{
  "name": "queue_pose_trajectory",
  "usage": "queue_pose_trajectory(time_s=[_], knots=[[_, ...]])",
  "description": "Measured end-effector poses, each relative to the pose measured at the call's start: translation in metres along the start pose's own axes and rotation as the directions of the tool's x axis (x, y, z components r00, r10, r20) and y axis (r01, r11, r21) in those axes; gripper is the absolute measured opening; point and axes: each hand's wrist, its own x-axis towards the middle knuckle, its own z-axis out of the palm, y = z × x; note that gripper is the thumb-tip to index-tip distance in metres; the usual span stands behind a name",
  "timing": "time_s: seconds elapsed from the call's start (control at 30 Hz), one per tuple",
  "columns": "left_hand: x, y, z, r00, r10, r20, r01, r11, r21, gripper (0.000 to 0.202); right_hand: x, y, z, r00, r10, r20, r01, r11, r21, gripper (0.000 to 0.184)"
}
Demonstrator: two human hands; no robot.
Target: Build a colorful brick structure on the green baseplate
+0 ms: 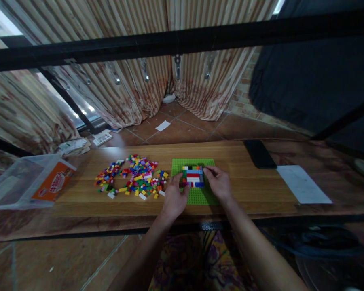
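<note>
On the green baseplate [204, 198] stands a low build of toy building bricks [193, 176], with red, white, light blue and dark blue rows and several mixed colours along its far edge. My left hand [175, 197] is curled at the left side of this build, with thumb and fingertips against its edge. My right hand [219, 182] is at the far right corner, its thumb and forefinger drawn together there. Whatever lies between those right fingertips is too small or hidden to make out. Left of the baseplate spreads a pile of loose coloured bricks [139, 173].
The wooden board [242, 194] lies under everything. A clear plastic box [15, 182] with an orange label stands at the left end. To the right are a black phone [260, 154] and a white sheet of paper [303, 184]. A black metal bar [157, 42] crosses beyond the board.
</note>
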Motion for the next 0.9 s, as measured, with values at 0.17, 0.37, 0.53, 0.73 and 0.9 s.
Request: queue_pose_trajectory(time_s=[0.17,0.37,0.53,0.73,0.9], knots=[[-0.002,0.001,0.003,1.0,0.009,-0.008,-0.009,0.999,0.052,0.048,0.004,-0.001,0.009,0.999,0.043,-0.02,-0.045,0.995,-0.092,0.033],[-0.005,0.0,0.006,1.0,0.01,-0.009,-0.009,0.997,0.073,0.049,0.01,0.001,0.013,0.997,0.077,-0.004,-0.076,0.989,-0.127,0.029],[-0.006,-0.002,0.007,0.999,0.02,-0.026,-0.018,0.997,0.072,0.051,0.012,-0.002,0.011,0.996,0.09,0.009,-0.089,0.991,-0.1,0.027],[-0.008,-0.007,0.012,0.999,0.032,-0.042,-0.028,0.995,0.094,0.052,0.012,0.002,0.007,0.988,0.147,0.035,-0.147,0.989,-0.02,0.033],[-0.009,-0.013,0.018,0.995,0.064,-0.083,-0.055,0.993,0.109,0.053,0.008,0.009,0.002,0.976,0.212,0.051,-0.218,0.96,0.178,0.043]])
